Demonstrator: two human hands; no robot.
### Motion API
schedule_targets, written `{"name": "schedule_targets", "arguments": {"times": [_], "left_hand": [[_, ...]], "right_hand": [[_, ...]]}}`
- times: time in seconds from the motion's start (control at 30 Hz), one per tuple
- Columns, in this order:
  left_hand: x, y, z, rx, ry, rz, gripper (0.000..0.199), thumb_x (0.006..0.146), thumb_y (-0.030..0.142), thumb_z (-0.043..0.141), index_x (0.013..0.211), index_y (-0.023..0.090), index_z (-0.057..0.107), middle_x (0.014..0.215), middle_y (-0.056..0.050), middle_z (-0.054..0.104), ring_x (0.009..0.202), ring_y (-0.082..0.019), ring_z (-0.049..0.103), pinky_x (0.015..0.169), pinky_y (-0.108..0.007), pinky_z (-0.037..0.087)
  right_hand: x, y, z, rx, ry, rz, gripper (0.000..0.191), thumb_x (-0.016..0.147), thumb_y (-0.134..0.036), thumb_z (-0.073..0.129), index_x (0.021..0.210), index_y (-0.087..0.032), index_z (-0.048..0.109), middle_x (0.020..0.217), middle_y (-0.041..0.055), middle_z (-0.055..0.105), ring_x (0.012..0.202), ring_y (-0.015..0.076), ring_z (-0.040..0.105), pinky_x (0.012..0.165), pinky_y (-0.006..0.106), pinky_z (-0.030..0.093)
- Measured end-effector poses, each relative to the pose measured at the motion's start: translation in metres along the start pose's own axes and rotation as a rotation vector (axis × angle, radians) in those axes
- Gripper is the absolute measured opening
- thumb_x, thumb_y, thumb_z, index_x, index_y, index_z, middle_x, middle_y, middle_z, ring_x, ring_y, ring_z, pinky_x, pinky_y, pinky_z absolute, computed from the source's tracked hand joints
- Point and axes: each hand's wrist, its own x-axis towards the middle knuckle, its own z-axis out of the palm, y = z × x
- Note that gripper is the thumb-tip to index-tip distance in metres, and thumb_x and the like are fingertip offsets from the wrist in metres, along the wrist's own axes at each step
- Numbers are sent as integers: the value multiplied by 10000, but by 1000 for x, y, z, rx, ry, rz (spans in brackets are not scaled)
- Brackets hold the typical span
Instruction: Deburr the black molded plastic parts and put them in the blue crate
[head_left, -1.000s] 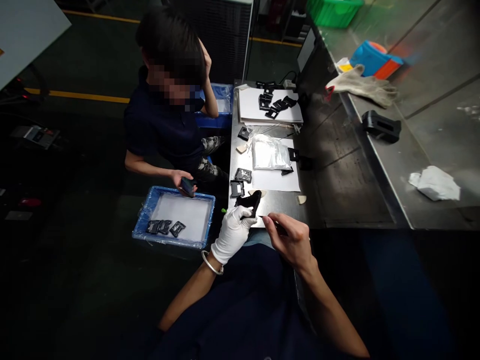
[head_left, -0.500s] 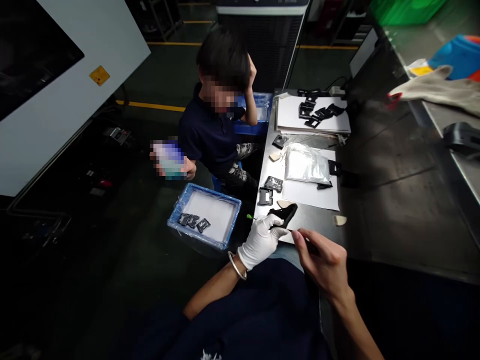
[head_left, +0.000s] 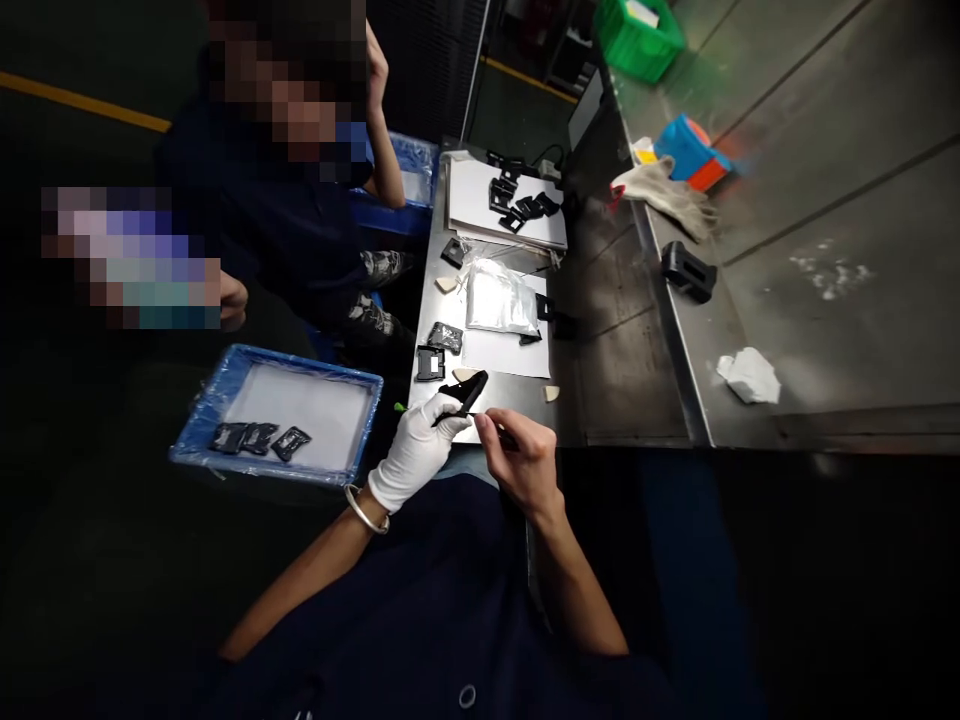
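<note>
Head cam's swinging back vs the earlier frame, so the steel table (head_left: 517,395) is sitting smaller & further left, & the co-worker (head_left: 255,130) is cut off at the top edge, one hand propped by the head, the other hand (head_left: 229,300) holding a pixelated item out left. L gloved hand (head_left: 415,452) is gripping the black part (head_left: 463,393), fingers closed round its lower end, part tilting up & away just over the table's near edge. R hand (head_left: 521,462) is bare, fingers pinched on a small tool (head_left: 501,430), its thin tip pointing left at the black part's lower end; can't tell if it's touching. Green tip (head_left: 398,407) is poking out beyond the glove, can't tell what it's on. Bangle (head_left: 364,508) is sitting on the L wrist. Blue tray (head_left: 300,358) is standing left of the table w/ 3 black packs (head_left: 251,437) lying on its white liner. On the table: black frame (head_left: 430,363) & foil pack (head_left: 445,337) lying near the L hand, plastic bag (head_left: 499,297) on paper, more black parts (head_left: 517,205) on a paper stack further off.
</note>
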Motion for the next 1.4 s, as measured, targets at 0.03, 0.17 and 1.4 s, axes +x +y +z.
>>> {"name": "schedule_targets", "arguments": {"times": [0.03,0.17,1.4], "left_hand": [[1,0,0,6,0,14,129,927,272,608,848,170,610,761,-7,617,711,-142,573,683,-271,445],[0,0,0,38,5,68,122,932,277,611,868,173,620,781,-9,637,721,-140,583,698,-273,443],[-17,2,-19,279,-45,288,72,846,252,721,816,208,672,1115,-70,681,1091,-246,609,1001,-449,451]], "right_hand": [[0,-1,1,3,2,0,117,938,-225,594,859,-169,661,693,16,662,582,96,577,571,229,420],[-1,-1,3,0,15,-25,66,919,-197,622,875,-169,662,717,17,676,594,95,593,583,224,424],[14,41,10,694,-213,565,342,850,-493,673,909,-158,705,513,-45,508,453,83,441,449,224,342]]}}
